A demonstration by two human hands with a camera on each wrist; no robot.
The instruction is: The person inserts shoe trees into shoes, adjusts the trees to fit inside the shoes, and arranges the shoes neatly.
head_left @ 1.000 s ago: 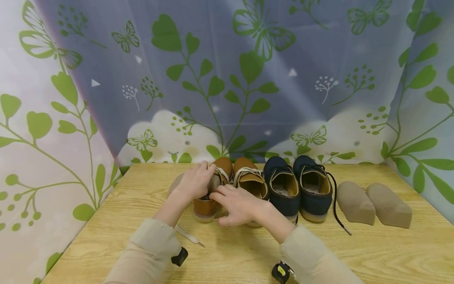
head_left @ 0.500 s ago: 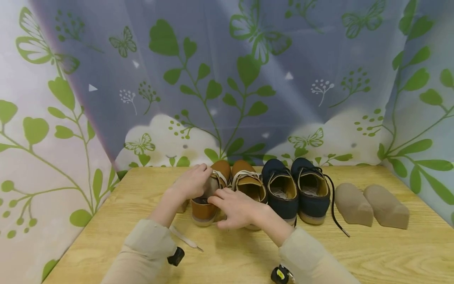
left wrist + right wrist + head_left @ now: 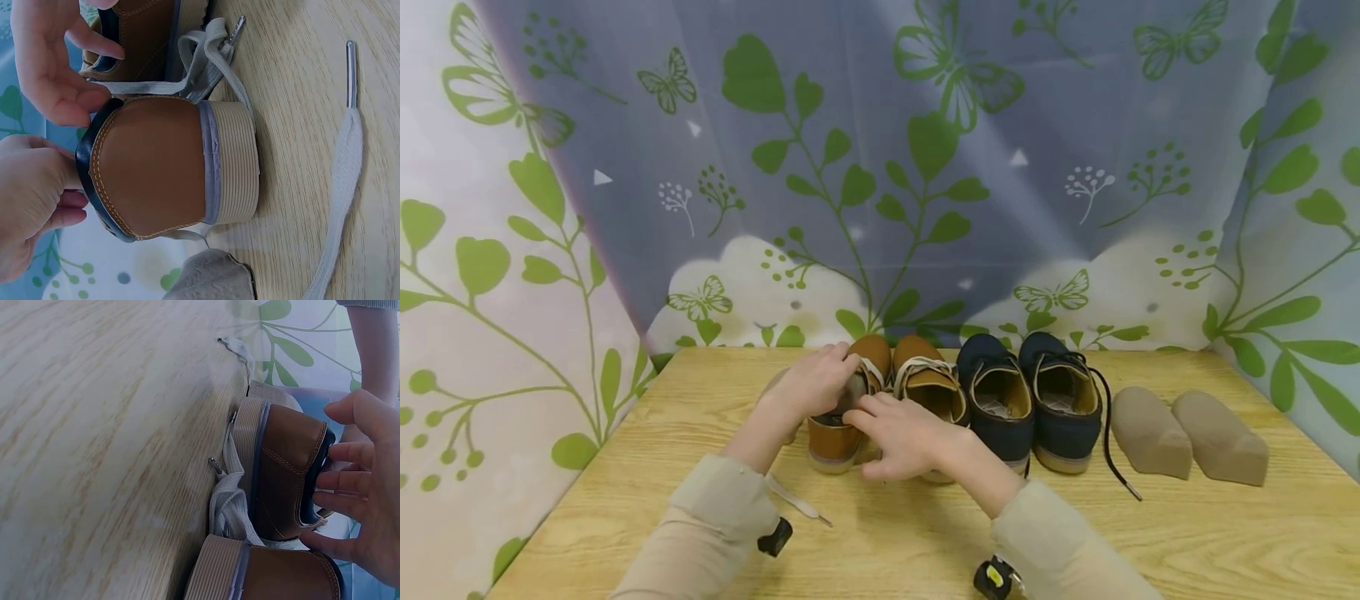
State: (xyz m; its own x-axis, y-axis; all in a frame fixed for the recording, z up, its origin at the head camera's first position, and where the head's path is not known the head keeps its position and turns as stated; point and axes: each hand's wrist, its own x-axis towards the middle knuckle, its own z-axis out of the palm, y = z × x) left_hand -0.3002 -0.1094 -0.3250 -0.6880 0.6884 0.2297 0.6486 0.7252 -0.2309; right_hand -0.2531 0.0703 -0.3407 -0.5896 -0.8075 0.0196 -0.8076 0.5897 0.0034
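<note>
Wood-grain tabletop [image 3: 910, 533], leaf-and-butterfly-print fabric [image 3: 880, 192] behind and both sides. Leftmost brown lace-up shoe [image 3: 833, 442] upright on tabletop, toe toward back. Right hand [image 3: 908, 435]: fingers spread at shoe collar. Left hand [image 3: 811, 383]: over shoe opening, can't tell grip.

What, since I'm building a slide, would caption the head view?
Left hand and right hand at a brown shoe; navy shoes stand farther right.

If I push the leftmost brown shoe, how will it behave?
The brown shoe probably resists tipping, since its thick, broad sole rests on the table. Its stitched heel looks fairly stiff, holding its shape. The looped pale lace looks floppy.
</note>
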